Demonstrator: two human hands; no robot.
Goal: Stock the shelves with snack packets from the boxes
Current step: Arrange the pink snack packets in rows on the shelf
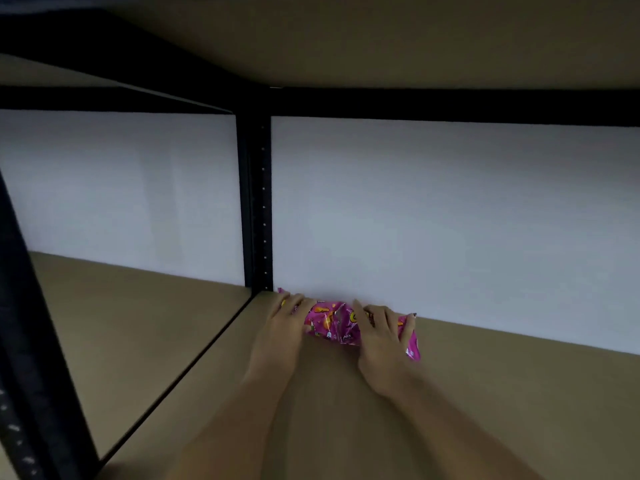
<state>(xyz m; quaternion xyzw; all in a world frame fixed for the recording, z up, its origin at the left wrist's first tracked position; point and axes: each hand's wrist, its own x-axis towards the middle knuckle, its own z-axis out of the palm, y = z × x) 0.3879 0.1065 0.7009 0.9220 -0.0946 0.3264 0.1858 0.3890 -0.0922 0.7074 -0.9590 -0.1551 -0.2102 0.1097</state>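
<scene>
A plain white wall point(450, 209) fills the back of the view, smooth and featureless, closing off the rear of the shelving. Below it runs the flat tan fibreboard shelf point(502, 403), matte and unmarked, meeting a second tan shelf board point(131, 327) on the left along a thin dark seam. Overhead sits the underside of another tan board point(398, 39), edged by a black metal crossbeam point(450, 107). A black metal upright post point(257, 206) with a row of small holes stands at the rear where the two boards join, and a second black post point(31, 358), also perforated, slants across the near left corner, blocking part of the left board.

Two bare forearms reach in from the bottom edge. The left hand point(285, 323) lies with its fingers spread over the left end of the pink glossy plastic snack packets point(329, 322), pressing them down. The right hand point(379, 330) covers the right part of the packets, fingers laid forward over the crinkled film; whether the thumb curls under cannot be told.

The packets lie at the very back of the right-hand shelf, touching the white wall, just beside the base of the upright post. Their printed fronts show orange and yellow shapes, blurred, and the hands hide much of them.
</scene>
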